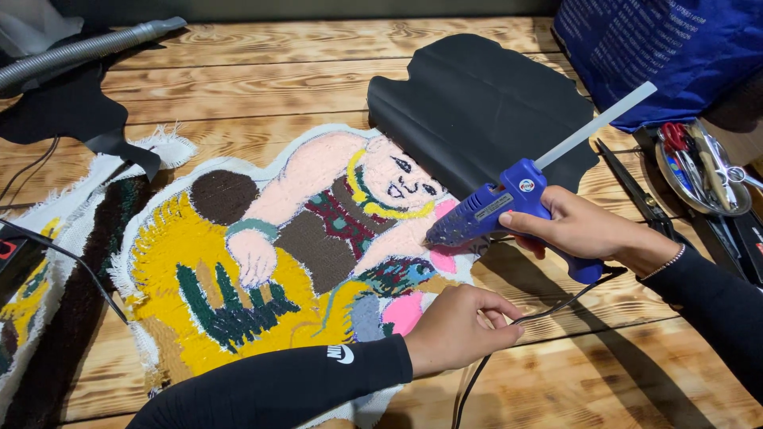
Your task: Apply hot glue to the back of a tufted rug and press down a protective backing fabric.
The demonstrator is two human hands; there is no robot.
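On the bench (pixel 262 63), your right hand (pixel 584 230) grips the blue glue gun (pixel 509 208), fingers closed; your left hand (pixel 461 326) presses the tufted rug (pixel 278 254), fingers curled.

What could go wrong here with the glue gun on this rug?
The glue gun nozzle sits at the tufted rug edge, so glue may smear the pile. The cord runs under the left hand and could snag. The right hand fingers are near the hot tip.

sleeves: long, black, both arms | left sleeve: small white logo near cuff | right wrist: thin beaded bracelet
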